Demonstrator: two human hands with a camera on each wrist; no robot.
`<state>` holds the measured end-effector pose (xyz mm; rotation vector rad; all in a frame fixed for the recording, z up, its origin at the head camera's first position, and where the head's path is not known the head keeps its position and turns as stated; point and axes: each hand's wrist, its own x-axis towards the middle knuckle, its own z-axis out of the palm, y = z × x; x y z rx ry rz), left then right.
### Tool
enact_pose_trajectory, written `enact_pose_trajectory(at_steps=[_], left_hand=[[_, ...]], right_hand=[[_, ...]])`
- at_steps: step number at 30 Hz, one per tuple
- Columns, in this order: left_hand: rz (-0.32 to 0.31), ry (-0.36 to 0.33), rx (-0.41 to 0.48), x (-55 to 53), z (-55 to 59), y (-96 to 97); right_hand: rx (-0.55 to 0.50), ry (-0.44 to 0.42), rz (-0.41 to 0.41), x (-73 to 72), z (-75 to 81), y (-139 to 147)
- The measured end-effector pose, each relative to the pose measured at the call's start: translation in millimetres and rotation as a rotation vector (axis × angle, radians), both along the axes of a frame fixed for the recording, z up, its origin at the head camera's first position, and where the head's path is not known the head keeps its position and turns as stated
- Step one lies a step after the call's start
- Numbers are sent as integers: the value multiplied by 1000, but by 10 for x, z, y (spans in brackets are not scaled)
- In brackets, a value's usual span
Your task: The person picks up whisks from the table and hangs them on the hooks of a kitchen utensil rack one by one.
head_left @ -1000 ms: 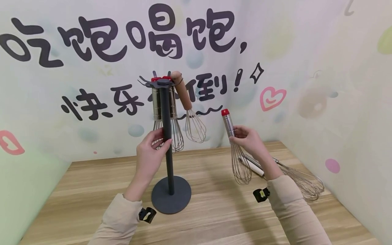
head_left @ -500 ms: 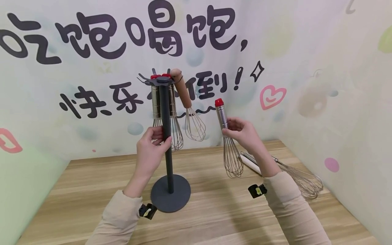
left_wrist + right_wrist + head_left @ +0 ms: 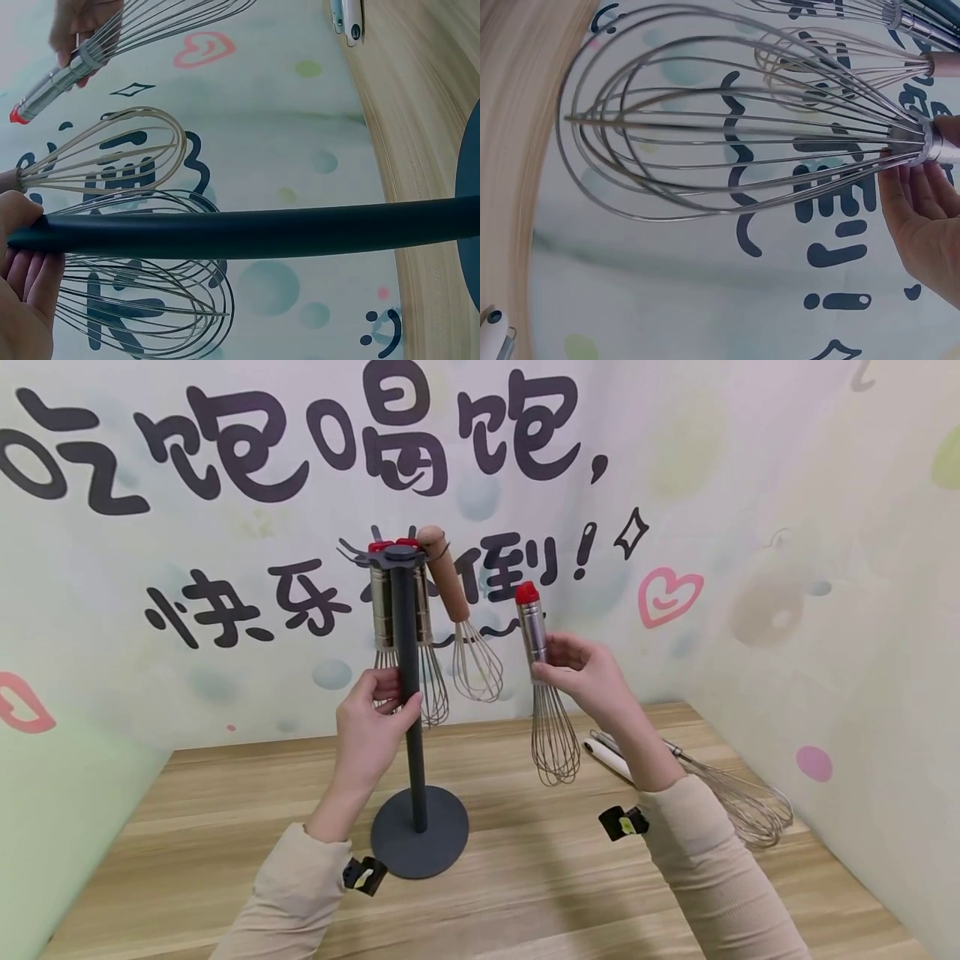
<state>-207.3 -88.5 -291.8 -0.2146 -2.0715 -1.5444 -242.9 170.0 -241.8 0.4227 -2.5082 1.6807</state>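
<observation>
My left hand [image 3: 370,718] grips the upright dark pole of a utensil stand [image 3: 411,752], thumb on one side and fingers on the other. With my right hand [image 3: 592,681] I hold a steel whisk [image 3: 531,631] with a red end cap by the lower handle; its wires hang down, clear of the table. The right wrist view shows its wire loops [image 3: 727,142] up close. On the stand's hooks hang a wooden-handled whisk [image 3: 450,585] and two red-capped steel whisks [image 3: 382,606], which the pole and my left hand partly cover.
A large whisk [image 3: 750,810] and a white-handled utensil [image 3: 609,760] lie on the wooden table [image 3: 247,860] at the right, partly behind my right forearm. A printed wall [image 3: 262,693] stands close behind the table.
My right hand has carried the red-capped whisk left and upward, nearer to the stand. The left hand has kept its grip on the pole.
</observation>
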Motion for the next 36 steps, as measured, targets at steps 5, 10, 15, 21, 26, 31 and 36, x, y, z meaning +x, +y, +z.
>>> enact_pose_trajectory(at_steps=[5,10,15,21,26,31,36], left_hand=[[7,10,11,1,-1,28],[9,13,29,-3,-7,50],[0,7,46,-3,-6,73],[5,-6,44,16,7,108],[17,-13,46,24,6,134],[18,0,52,20,10,148],[13,24,32,14,3,146]], right_hand=[[-12,13,0,26,81,-46],[-27,40,10,36,147,-87],[-25,72,23,53,208,-139],[-45,94,46,67,292,-197],[-44,103,69,78,348,-228],[-37,106,81,89,396,-255],[-21,131,98,93,423,-279]])
